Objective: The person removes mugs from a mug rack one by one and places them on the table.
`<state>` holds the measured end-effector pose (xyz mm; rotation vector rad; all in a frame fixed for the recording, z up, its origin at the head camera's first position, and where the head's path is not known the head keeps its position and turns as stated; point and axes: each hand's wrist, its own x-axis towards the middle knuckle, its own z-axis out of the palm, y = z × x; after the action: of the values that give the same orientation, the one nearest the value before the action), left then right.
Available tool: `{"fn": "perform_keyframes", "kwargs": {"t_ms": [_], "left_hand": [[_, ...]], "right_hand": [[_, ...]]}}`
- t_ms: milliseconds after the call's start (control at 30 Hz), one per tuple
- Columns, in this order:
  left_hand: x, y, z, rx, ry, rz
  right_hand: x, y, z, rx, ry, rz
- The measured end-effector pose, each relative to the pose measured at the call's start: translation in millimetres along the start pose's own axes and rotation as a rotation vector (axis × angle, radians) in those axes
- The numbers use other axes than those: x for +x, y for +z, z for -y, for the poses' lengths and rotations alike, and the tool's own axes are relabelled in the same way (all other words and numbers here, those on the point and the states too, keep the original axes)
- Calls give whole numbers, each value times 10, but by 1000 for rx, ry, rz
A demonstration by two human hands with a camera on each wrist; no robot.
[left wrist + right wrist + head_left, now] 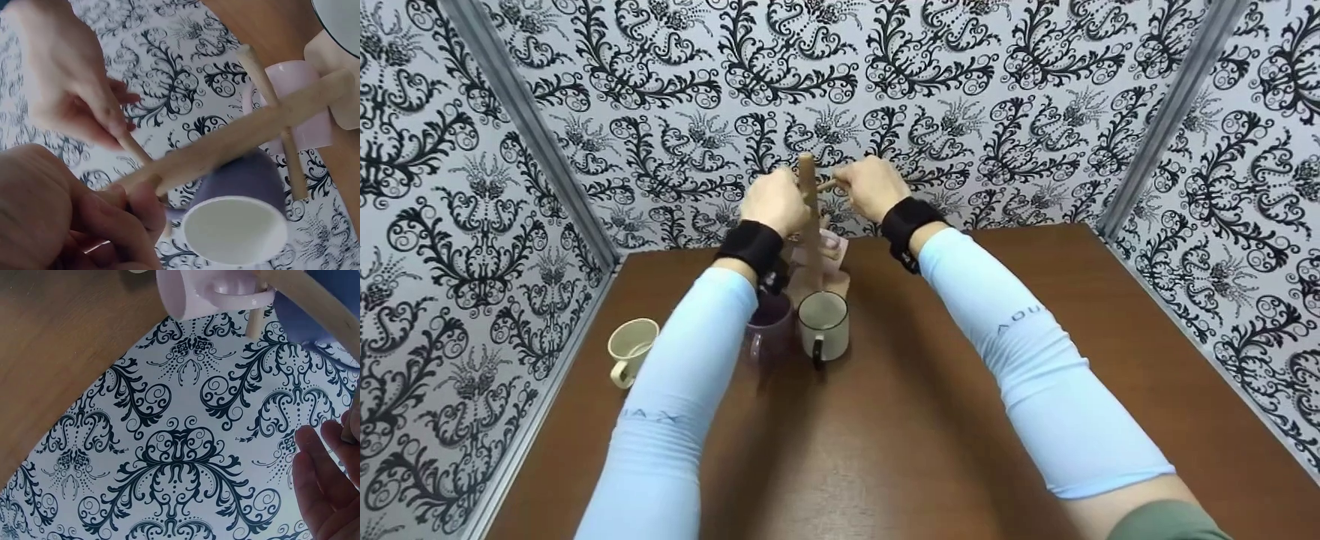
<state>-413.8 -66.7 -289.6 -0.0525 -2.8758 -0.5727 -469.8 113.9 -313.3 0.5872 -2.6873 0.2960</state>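
A wooden mug tree [808, 176] stands upright near the back wall, with pegs sticking out of its post. My left hand [775, 201] is at the upper post, its fingertips pinching a peg end in the left wrist view. From the other side, my right hand [876, 187] pinches the opposite upper peg [134, 146] between thumb and finger. A blue-purple mug [247, 177] with a white inside hangs beside the post by its handle. Lower down hangs a pink mug [197, 292], partly hidden by the post in the head view.
At the stand's base, a white mug [825, 330] with a black rim and handle stands on the brown table [960, 420]. Beside it is a purple mug [770, 330], partly behind my left arm. A cream mug [631, 345] stands farther left. Patterned walls [840, 67] enclose the table.
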Motion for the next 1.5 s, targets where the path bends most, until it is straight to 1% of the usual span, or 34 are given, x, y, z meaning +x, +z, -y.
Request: {"fn": "perform_keyframes", "kwargs": {"t_ms": [100,200,300,433,533,633,733,833,900,1000,1067,1100,1167,1200,1267,1333,1400,1500], "left_hand": [[80,6,65,-46,-23,7],[146,6,88,-71,-46,8],[211,10,93,-75,-65,2],[310,49,87,-61,-80,-5],[399,96,70,-60,-102,0],[487,132,33,-64,-135,-1],[542,164,6,-55,-169,-5],[573,196,-7,-35,-179,-21],[584,203,-15,-29,-171,-25],[576,182,-55,-4,-130,-31],[553,141,-54,50,-93,-43],[537,117,-63,88,-70,-61],[495,59,-101,154,-24,-86],[467,37,-135,172,-5,-99],[397,6,-230,158,30,-108],[326,16,-341,102,62,-80],[267,69,-455,56,84,-46],[249,182,-554,31,101,-24]], "right_hand": [[-19,2,15,-8,29,15],[-46,-6,36,-27,42,4],[-83,-25,63,-45,32,-4],[-125,-47,108,-64,27,13],[-148,-55,149,-104,45,33],[-160,-65,195,-129,81,41],[-161,-54,247,-109,119,33],[-167,-47,291,-62,138,23],[-176,-69,289,-15,141,21],[-188,-161,191,75,124,21],[-165,-223,92,128,115,17],[-151,-250,24,146,113,5],[-118,-294,-123,164,132,-12],[-97,-303,-206,162,144,-22],[-61,-314,-335,158,173,-26],[-28,-303,-418,156,190,-17],[-1,-281,-450,166,196,-15],[35,-245,-419,172,186,-23]]}}
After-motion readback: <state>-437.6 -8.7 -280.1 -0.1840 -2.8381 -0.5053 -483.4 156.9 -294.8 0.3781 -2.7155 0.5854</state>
